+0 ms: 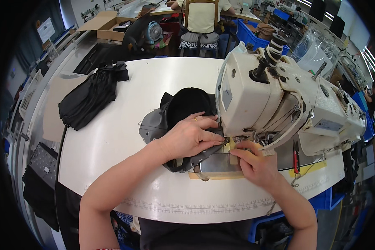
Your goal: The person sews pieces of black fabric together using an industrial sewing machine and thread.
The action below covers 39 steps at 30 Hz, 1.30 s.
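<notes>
- The left hand (191,136) lies flat, palm down, on a grey and black cap (171,118) that rests on the white bench (112,137) just left of the sewing machine (275,100)
- Its fingers (210,125) are spread and stretched toward the needle area, pressing the cap's fabric down; this grip is apart, flat on the cloth rather than curled around it
- A ring shows on one finger of that hand
- The right hand (254,160) sits just beside the left, under the machine's head, with fingertips (237,146) pinching at the cap's edge and a pale strip (231,152) near the presser foot; the fingers are drawn together, but how firmly they clamp on the cloth cannot be told
- The two hands are nearly touching, both at the front of the machine
- The cap's black crown (189,104) bulges up behind the left hand, and its grey part hangs toward the bench's left
- A metal plate (216,164) lies under the cap's lower edge, with tan tape (216,176) along its front
- The cream-coloured machine stands on the right half of the bench, a spool post (271,54) rising from its top
- A heap of black fabric pieces (89,98) lies well apart, at the bench's far left
- A printed ruler scale (187,204) runs along the bench's near edge
- Another person in a pale top (202,16) sits at a further station, back turned
- Blue bins (254,37) stand behind the machine
</notes>
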Each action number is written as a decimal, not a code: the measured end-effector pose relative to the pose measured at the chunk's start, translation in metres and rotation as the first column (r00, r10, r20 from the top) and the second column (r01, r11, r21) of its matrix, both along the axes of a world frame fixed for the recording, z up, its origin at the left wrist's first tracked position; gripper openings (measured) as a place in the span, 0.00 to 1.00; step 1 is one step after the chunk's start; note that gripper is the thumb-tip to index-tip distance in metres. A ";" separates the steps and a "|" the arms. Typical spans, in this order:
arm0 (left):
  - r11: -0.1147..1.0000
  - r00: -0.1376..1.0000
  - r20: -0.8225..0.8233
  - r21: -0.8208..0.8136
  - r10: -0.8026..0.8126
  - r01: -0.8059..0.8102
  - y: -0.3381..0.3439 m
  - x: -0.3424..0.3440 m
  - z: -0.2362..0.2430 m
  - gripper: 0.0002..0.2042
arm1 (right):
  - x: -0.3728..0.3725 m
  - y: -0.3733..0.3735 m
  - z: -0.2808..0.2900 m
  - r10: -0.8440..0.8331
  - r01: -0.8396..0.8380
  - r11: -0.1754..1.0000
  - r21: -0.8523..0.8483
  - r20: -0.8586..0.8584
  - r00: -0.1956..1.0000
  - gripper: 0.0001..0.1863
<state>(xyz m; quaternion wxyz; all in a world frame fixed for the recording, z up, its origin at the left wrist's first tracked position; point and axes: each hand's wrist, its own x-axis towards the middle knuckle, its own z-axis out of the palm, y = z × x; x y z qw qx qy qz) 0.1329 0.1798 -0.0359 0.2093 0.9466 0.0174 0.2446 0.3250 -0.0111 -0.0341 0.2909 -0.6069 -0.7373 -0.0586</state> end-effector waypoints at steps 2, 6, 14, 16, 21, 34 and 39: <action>1.000 1.000 0.006 0.004 -0.005 0.005 -0.002 -0.007 0.004 0.08 | 0.001 -0.002 -0.004 0.032 -0.033 0.999 0.010 0.040 0.999 0.19; 0.983 0.983 -0.097 -0.110 -0.155 0.144 -0.024 -0.046 0.029 0.06 | -0.004 -0.013 0.007 0.175 -0.177 0.984 0.026 0.070 0.982 0.23; 0.911 0.918 -0.112 -0.216 -0.380 0.351 -0.120 -0.107 0.064 0.25 | -0.108 0.040 0.061 0.055 -0.161 0.954 -0.253 -0.382 0.922 0.26; 0.854 0.936 0.081 -0.389 -0.342 0.345 -0.141 -0.121 0.066 0.10 | -0.107 0.047 0.055 0.077 -0.129 0.974 -0.184 -0.266 0.961 0.13; 0.320 0.934 0.272 -0.928 0.233 0.190 -0.172 -0.131 0.056 0.30 | -0.120 -0.009 0.079 0.007 -0.055 0.995 -0.084 -0.487 0.873 0.20; 0.108 0.990 0.125 -0.985 -0.066 0.131 -0.225 -0.112 0.047 0.31 | -0.094 -0.097 0.105 0.065 -0.368 0.923 -0.110 -0.899 0.433 0.46; 0.304 0.999 0.014 -0.952 -0.037 0.025 -0.231 -0.104 0.015 0.26 | -0.098 -0.112 0.070 -0.191 -0.513 0.807 -0.292 -0.952 0.240 0.27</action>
